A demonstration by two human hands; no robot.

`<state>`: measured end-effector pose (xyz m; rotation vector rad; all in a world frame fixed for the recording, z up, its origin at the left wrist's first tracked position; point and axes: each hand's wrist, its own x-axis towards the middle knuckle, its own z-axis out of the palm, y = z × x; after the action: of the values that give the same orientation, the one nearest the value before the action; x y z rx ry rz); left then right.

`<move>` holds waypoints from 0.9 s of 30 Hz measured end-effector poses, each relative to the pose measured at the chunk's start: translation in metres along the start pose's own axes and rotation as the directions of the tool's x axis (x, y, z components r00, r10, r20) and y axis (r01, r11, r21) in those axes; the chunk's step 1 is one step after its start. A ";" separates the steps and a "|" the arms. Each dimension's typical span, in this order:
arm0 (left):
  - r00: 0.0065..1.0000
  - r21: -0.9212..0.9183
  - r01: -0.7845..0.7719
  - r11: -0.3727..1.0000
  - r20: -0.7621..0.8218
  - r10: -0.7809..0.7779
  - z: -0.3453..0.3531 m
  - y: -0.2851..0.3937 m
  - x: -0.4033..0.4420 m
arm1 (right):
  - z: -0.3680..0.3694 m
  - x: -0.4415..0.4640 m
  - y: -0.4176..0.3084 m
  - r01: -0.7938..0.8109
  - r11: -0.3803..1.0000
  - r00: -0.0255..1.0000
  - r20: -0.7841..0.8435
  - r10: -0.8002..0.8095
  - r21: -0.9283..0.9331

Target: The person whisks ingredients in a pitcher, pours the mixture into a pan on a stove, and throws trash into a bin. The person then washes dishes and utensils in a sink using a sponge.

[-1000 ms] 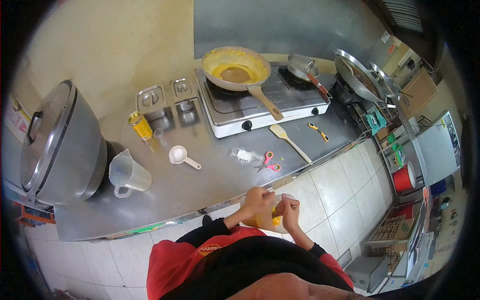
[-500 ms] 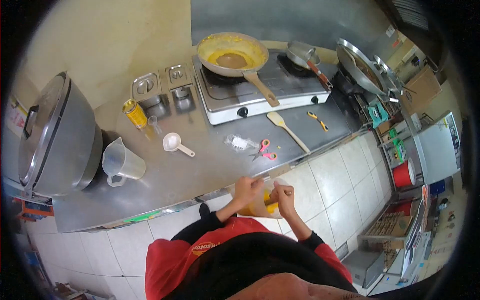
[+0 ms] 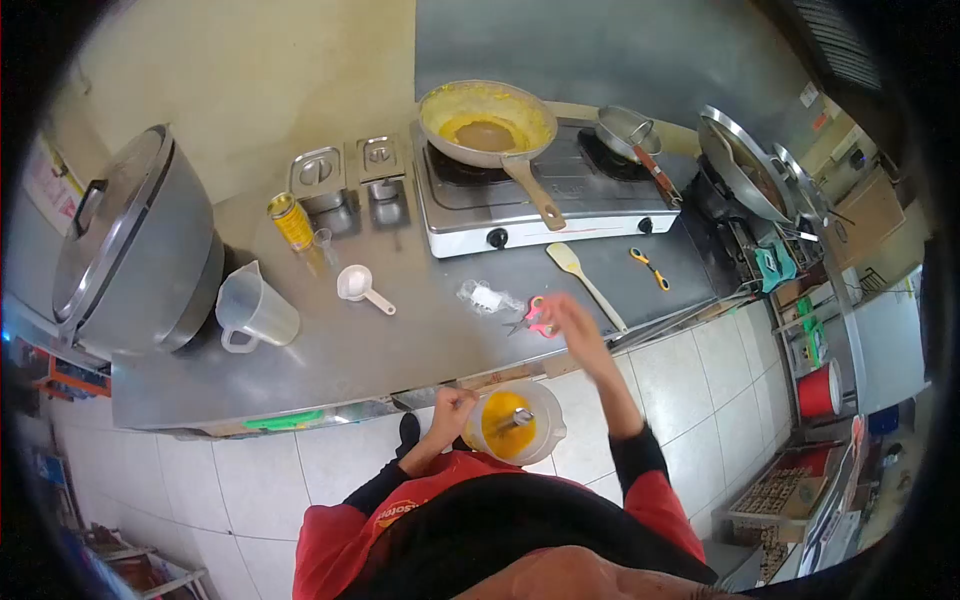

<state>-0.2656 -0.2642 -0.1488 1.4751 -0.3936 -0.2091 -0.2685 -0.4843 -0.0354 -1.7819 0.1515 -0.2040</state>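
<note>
A translucent plastic pitcher (image 3: 548, 408) sits in front of my body, below the counter edge. It holds a yellow-orange mixture (image 3: 497, 408), and a shiny metal utensil (image 3: 518, 417) rises from it, its kind unclear. My left hand (image 3: 455, 408) is closed on the pitcher's left rim. Over the counter, my right hand (image 3: 577, 328) is stretched forward, fingers extended and somewhat blurred, beside the pink-handled scissors (image 3: 535, 310); whether it touches them I cannot tell. Just left of the scissors lies a crumpled clear plastic wrapper (image 3: 487, 297) with something white.
A two-burner stove (image 3: 560, 215) carries a yellow-smeared pan (image 3: 487, 125). A spatula (image 3: 590, 285) and yellow-black scissors (image 3: 650, 269) lie before it. At left stand a measuring jug (image 3: 258, 308), a scoop of white powder (image 3: 365, 290), a yellow can (image 3: 290, 221) and a large pot (image 3: 150, 250).
My right hand has left the pitcher and moved forward to the scissors. My left hand has shifted left and down, and the pitcher's inside is now in plain view with the metal utensil in it.
</note>
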 end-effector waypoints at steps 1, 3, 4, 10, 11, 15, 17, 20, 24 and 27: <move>1.000 0.009 0.002 1.000 -0.010 -0.002 -0.002 0.000 -0.006 | -0.006 0.031 0.008 -0.051 0.984 0.999 -0.024 0.048 -0.169; 0.987 -0.032 0.008 0.999 -0.157 -0.013 -0.005 -0.002 -0.016 | -0.012 0.098 0.064 -0.083 0.807 0.996 -0.017 0.090 -0.585; 0.986 -0.027 0.003 1.000 -0.168 -0.007 -0.007 -0.006 -0.020 | -0.008 0.124 0.093 -0.041 0.688 0.999 -0.039 0.019 -0.724; 0.979 -0.024 0.087 0.996 -0.185 -0.090 -0.036 -0.013 -0.040 | 0.026 0.201 0.112 -0.045 0.349 0.999 -0.045 0.010 -0.936; 0.975 -0.026 0.093 0.995 -0.199 -0.096 -0.038 -0.013 -0.043 | 0.027 0.205 0.117 -0.010 0.354 1.000 -0.012 -0.003 -0.935; 0.956 -0.078 0.101 0.992 -0.269 -0.119 -0.046 -0.004 -0.049 | 0.038 0.225 0.141 0.109 0.155 0.992 0.096 -0.085 -0.982; 0.965 -0.010 0.071 0.997 -0.254 -0.071 -0.054 0.002 -0.052 | 0.054 0.231 0.154 0.035 0.027 0.998 0.036 0.045 -0.999; 0.953 -0.011 0.040 0.999 -0.301 -0.042 -0.062 -0.001 -0.063 | 0.068 0.217 0.159 -0.001 -0.516 1.000 0.001 -0.003 -0.857; 0.928 -0.071 0.073 0.995 -0.361 -0.094 -0.074 -0.002 -0.091 | 0.071 0.210 0.156 0.012 -0.872 0.991 0.120 -0.054 -0.490; 0.904 -0.092 0.076 0.993 -0.413 -0.108 -0.080 -0.001 -0.109 | 0.062 0.223 0.172 0.014 -0.743 0.987 0.129 -0.098 -0.670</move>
<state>-0.3352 -0.1494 -0.1681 1.4214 0.0325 0.0217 -0.0357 -0.5099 -0.2041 -4.1913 0.2918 -0.1781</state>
